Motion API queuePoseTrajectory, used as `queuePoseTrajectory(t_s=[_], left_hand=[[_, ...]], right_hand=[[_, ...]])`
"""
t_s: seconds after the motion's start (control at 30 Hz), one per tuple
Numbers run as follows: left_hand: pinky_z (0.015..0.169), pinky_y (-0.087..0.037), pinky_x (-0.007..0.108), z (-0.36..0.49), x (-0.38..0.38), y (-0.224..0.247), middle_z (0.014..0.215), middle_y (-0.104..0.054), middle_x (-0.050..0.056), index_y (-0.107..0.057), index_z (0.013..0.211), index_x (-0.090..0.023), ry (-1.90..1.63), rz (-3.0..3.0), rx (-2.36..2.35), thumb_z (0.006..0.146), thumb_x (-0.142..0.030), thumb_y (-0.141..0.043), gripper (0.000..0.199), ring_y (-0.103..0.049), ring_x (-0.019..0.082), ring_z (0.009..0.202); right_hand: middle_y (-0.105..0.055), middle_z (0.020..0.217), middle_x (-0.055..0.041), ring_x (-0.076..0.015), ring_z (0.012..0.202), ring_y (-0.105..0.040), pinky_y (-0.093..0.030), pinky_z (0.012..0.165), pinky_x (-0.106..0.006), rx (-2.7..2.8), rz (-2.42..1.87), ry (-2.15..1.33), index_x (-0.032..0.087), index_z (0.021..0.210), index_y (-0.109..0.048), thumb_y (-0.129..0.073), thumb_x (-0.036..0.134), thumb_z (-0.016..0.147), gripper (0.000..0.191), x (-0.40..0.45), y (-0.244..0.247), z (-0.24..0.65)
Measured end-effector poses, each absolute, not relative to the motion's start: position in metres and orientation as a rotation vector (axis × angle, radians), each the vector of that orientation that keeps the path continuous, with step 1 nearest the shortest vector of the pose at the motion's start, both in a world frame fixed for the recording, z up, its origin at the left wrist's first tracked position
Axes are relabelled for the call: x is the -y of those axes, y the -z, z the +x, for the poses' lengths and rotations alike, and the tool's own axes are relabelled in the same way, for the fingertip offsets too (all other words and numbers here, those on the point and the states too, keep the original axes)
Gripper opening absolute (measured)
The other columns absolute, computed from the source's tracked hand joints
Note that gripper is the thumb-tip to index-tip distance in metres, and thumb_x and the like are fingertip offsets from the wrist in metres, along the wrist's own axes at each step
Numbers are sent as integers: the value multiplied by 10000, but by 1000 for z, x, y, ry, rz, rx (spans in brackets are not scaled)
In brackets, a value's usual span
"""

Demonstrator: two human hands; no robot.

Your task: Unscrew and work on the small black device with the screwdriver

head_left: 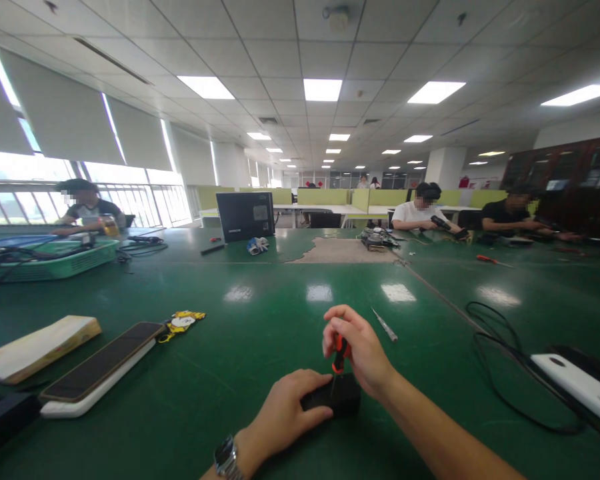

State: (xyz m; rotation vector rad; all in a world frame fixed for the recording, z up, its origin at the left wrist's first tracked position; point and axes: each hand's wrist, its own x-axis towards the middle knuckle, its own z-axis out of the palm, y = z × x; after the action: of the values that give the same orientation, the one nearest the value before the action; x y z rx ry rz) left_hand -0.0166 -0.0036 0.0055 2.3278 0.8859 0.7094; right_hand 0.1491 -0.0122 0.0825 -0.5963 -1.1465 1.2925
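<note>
A small black block-shaped object (347,395) rests on the green tabletop near the front. My left hand (295,403) is closed on its left end, thumb and fingers on opposite sides. Above it, my right hand (355,343) has its fingers wrapped round an orange and black screwdriver (339,360). The screwdriver stands nearly upright, its thin shaft pointing down at the block; the exact contact of the tip is too small to tell. Beyond my right hand lies a slim pointed tool (385,325).
At the left are a phone (105,360) on a white object, a paper stack (40,347) and a green basket (75,261). Black cables (510,400) and a white device (580,387) lie right. A black box-shaped unit (245,217) stands farther back. People sit across the table.
</note>
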Motion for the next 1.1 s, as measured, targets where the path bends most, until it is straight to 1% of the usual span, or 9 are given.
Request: queuePoseTrajectory(t_s=[0.07, 0.2, 0.33, 0.5, 0.63, 0.77, 0.83, 0.97, 1.1], left_hand=[[870, -442, 260, -17, 4, -6, 1102, -673, -3, -632, 1164, -293, -709, 2327, -887, 786, -317, -737, 393, -601, 205, 985], [870, -446, 258, -17, 4, -8, 1096, -673, -4, -629, 1172, -295, -695, 2333, -894, 791, -322, -730, 394, -602, 203, 981], [878, -453, 265, -17, 3, -7, 1104, -672, 12, -626, 1183, -283, -696, 2342, -894, 797, -342, -716, 401, -602, 210, 990], [884, -460, 272, -17, 5, -8, 1096, -677, 19, -630, 1181, -283, -689, 2346, -909, 796, -353, -699, 398, -610, 215, 983], [918, -452, 294, -20, 3, -8, 1133, -668, 30, -616, 1212, -281, -687, 2379, -955, 803, -334, -664, 415, -607, 223, 1013], [943, -443, 326, -27, -4, -6, 1150, -662, 31, -619, 1203, -278, -729, 2354, -1168, 772, -303, -653, 433, -602, 236, 1034], [930, -450, 339, -31, -9, -5, 1140, -665, 34, -630, 1183, -271, -745, 2326, -1266, 779, -325, -638, 408, -602, 241, 1029], [916, -459, 354, -35, -18, -4, 1141, -665, 43, -632, 1188, -254, -756, 2280, -1389, 801, -389, -610, 411, -600, 245, 1030], [917, -464, 351, -36, -27, -4, 1164, -661, 52, -632, 1204, -236, -762, 2250, -1444, 834, -434, -565, 424, -596, 249, 1053]], right_hand=[[-555, 618, 56, -92, 533, -532, -443, 529, -220, 1139, -590, -1271, 188, 916, -553, -634, 301, 786, 190, 12, -83, 149], [-475, 487, 87, -88, 402, -469, -404, 444, -217, 1130, -554, -1348, 192, 823, -527, -624, 329, 802, 169, 12, -82, 150], [-522, 566, 54, -89, 478, -518, -426, 464, -210, 1124, -578, -1310, 174, 757, -535, -631, 358, 802, 213, 12, -81, 149], [-395, 438, 107, -64, 336, -366, -373, 389, -203, 1162, -547, -1419, 191, 776, -521, -610, 392, 806, 223, 12, -83, 151], [-400, 455, 94, -75, 351, -337, -267, 350, -187, 1250, -775, -1083, 207, 786, -521, -585, 447, 813, 250, -1, -95, 180], [-586, 666, -18, -162, 644, -567, -427, 605, -276, 1579, -1405, -314, 190, 725, -579, -543, 460, 834, 293, -31, -88, 231], [-642, 818, -69, -239, 793, -615, -435, 673, -333, 1614, -1874, -119, 193, 825, -611, -543, 480, 823, 295, -46, -71, 256], [-598, 1117, -204, -328, 956, -619, -442, 726, -392, 1624, -2391, -169, 118, 1075, -576, -532, 458, 831, 421, -62, -28, 294], [-641, 1052, -218, -304, 936, -625, -438, 724, -371, 1732, -2374, -351, 83, 1028, -626, -437, 344, 890, 351, -62, -19, 311]])
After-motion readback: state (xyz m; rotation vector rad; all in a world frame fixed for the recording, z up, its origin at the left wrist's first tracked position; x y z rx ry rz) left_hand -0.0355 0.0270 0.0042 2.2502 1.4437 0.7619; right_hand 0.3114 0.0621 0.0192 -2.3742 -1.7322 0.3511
